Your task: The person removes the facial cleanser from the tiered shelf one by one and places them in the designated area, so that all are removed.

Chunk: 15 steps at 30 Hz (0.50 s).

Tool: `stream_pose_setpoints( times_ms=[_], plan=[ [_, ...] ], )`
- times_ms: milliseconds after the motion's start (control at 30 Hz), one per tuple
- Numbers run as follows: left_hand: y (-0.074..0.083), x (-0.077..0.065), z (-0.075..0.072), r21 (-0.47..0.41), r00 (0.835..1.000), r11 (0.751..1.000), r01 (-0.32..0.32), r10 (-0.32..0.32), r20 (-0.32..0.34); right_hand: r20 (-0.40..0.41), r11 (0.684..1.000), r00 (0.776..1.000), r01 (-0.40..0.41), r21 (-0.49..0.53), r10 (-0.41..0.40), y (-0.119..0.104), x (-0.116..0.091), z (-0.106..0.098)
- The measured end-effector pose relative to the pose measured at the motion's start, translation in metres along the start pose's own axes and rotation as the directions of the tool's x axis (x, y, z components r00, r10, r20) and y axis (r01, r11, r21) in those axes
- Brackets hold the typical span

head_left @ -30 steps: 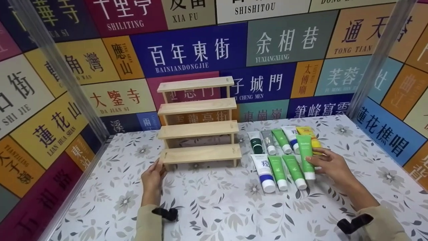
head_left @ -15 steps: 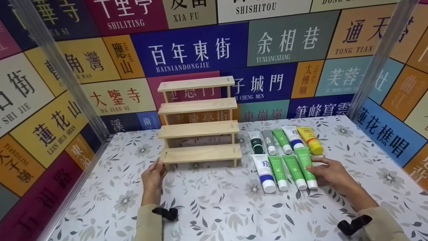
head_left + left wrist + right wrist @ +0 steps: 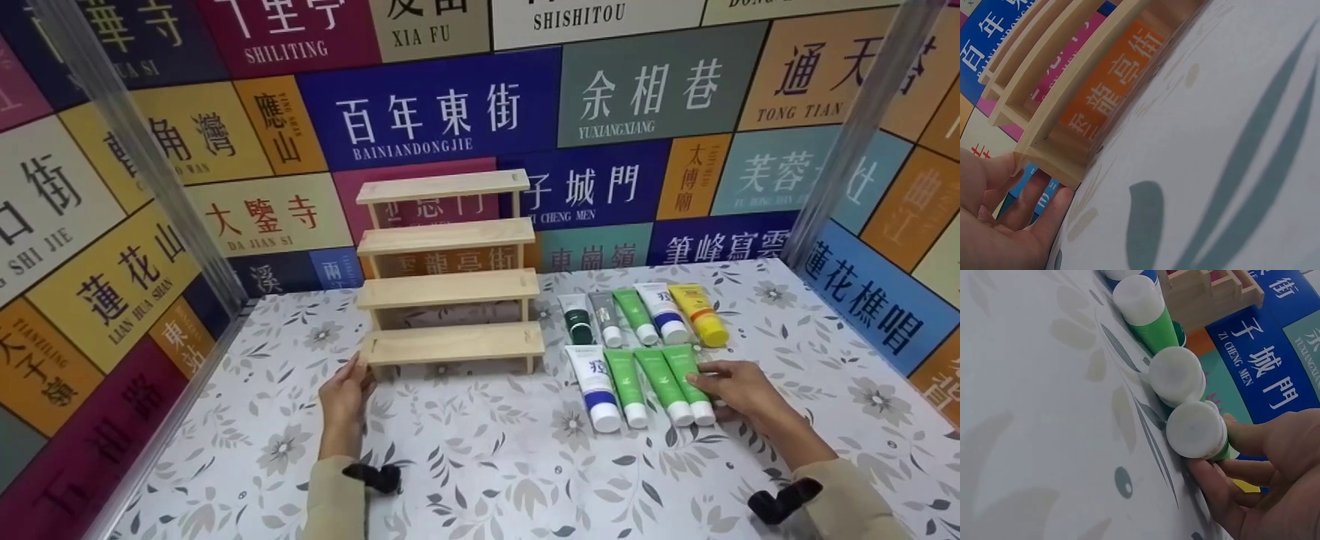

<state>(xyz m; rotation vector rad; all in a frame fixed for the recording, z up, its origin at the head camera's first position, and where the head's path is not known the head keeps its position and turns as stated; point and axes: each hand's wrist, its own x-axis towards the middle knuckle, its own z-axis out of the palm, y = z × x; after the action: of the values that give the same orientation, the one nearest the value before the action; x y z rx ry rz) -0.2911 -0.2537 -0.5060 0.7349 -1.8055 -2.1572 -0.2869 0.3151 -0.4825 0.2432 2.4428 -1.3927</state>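
My right hand pinches the rightmost green tube of the front row, thumb and fingers on its sides. In the right wrist view its white cap lies against the neighbouring green tube's cap. The front row also has another green tube and a white-and-blue tube. At the left, my left hand holds the lower left end of a four-step wooden display stand. The left wrist view shows the thumb on the lowest step's end and fingers under it.
Behind the front row lie a dark green-and-white tube, a silver tube, a green tube, a white-and-blue tube and a yellow tube. A sign-printed wall stands behind the floral-covered table.
My right hand has lowered the green tube toward me and laid it beside the other front-row tubes, uncovering the yellow tube. The left hand stays at the stand.
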Motion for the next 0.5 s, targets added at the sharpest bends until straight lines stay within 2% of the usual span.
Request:
stream_pose_setpoints(
  times_ms=[300,500],
  plan=[
    [0.0037,0.0022,-0.0004,-0.002,1.000,1.000,0.028,-0.028,-0.010,-0.001,0.999,1.000,-0.017,-0.051,0.017,-0.0026,0.0002,0.0002],
    [0.0069,-0.0025,-0.0013,-0.013,0.999,0.999,0.043,-0.043,-0.006,-0.003,0.998,0.999,-0.052,-0.018,0.052,-0.0079,-0.0035,-0.0013]
  ],
)
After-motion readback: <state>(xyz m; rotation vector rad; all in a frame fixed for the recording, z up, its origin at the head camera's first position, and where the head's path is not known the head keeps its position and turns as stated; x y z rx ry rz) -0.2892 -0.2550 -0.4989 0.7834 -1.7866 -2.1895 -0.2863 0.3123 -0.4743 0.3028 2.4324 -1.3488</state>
